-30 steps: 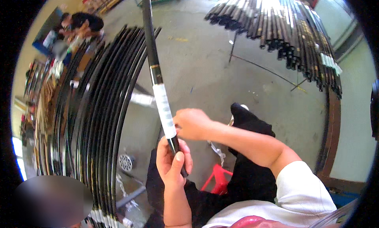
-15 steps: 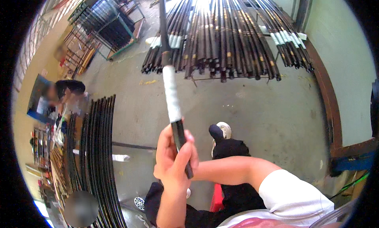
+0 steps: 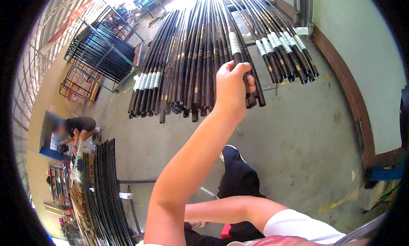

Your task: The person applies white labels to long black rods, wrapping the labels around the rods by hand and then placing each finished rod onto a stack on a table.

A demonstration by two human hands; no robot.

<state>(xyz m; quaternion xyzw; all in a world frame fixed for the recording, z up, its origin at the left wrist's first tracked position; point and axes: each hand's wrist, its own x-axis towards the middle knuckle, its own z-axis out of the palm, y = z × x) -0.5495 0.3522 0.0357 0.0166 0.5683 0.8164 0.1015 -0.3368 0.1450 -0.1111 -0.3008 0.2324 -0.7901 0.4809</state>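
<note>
My left hand is closed around the lower end of a dark pole with a white-wrapped band, just below the band. This pole points away from me, over a wide row of similar dark poles. Whether it rests on them or hangs above, I cannot tell. My right forearm crosses low in front of me and passes behind my left arm, which hides the right hand. Several poles with white bands lie at the row's left side, and another group with white bands lies at its right.
A metal rack of dark rods stands at the far left. Nearer on the left, more dark poles lie in a row, with a bent-over person beyond them. A wall with a brown base edge runs along the right.
My left hand has moved forward and right with the pole, from close in front of me to the pole row. The right arm has stayed low. The view has shifted a little.
</note>
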